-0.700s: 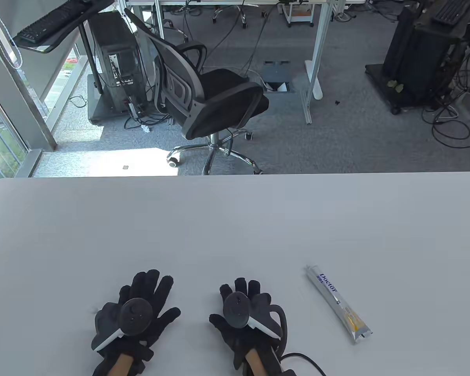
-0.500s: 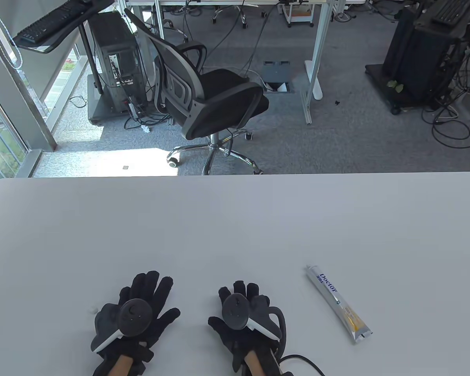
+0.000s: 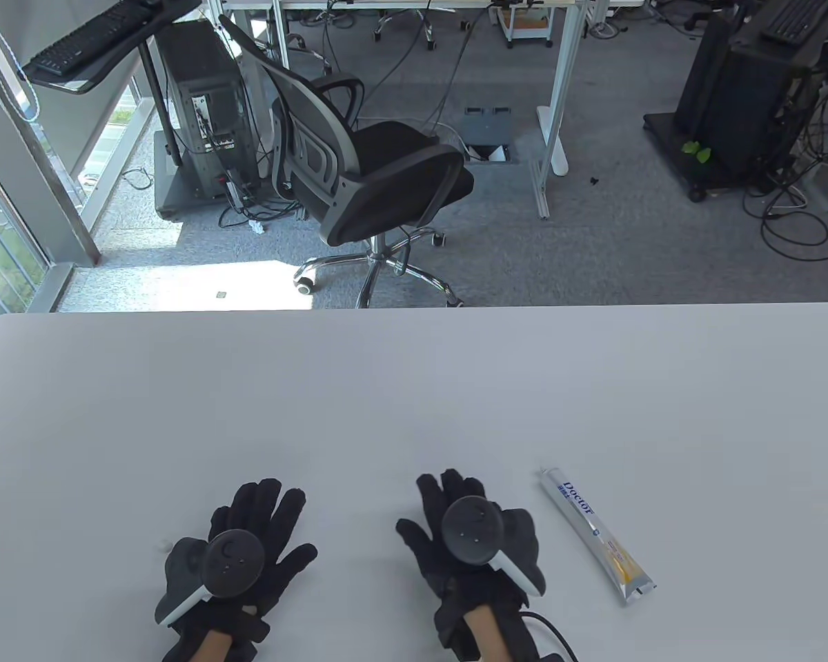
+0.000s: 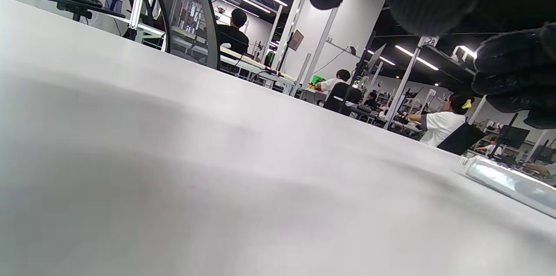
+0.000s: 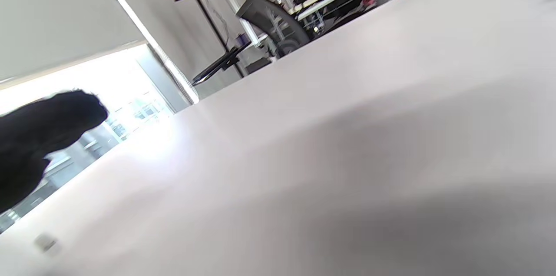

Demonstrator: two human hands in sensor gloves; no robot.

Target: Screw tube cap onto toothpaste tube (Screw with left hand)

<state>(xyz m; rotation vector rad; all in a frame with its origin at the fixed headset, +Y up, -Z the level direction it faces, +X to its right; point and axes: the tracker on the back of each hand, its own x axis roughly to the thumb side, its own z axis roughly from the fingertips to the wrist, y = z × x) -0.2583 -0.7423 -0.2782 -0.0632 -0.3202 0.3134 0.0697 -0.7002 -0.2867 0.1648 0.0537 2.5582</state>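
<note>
The toothpaste tube (image 3: 595, 533) lies flat on the white table (image 3: 414, 386) at the front right, its nozzle end pointing away from me. It also shows at the right edge of the left wrist view (image 4: 508, 179). A tiny white cap (image 3: 161, 547) lies on the table just left of my left hand; a small blurred thing in the right wrist view (image 5: 45, 242) may be the same cap. My left hand (image 3: 259, 520) rests flat with fingers spread, holding nothing. My right hand (image 3: 455, 507) is open and empty, a short way left of the tube.
The table's far edge (image 3: 414, 307) runs across the middle of the table view. Beyond it stand a black office chair (image 3: 366, 179) and desk frames on the floor. A cable (image 3: 548, 631) trails from my right wrist.
My right hand has moved right, toward the tube. My left hand has stayed nearly in place. The tube and the cap have not moved.
</note>
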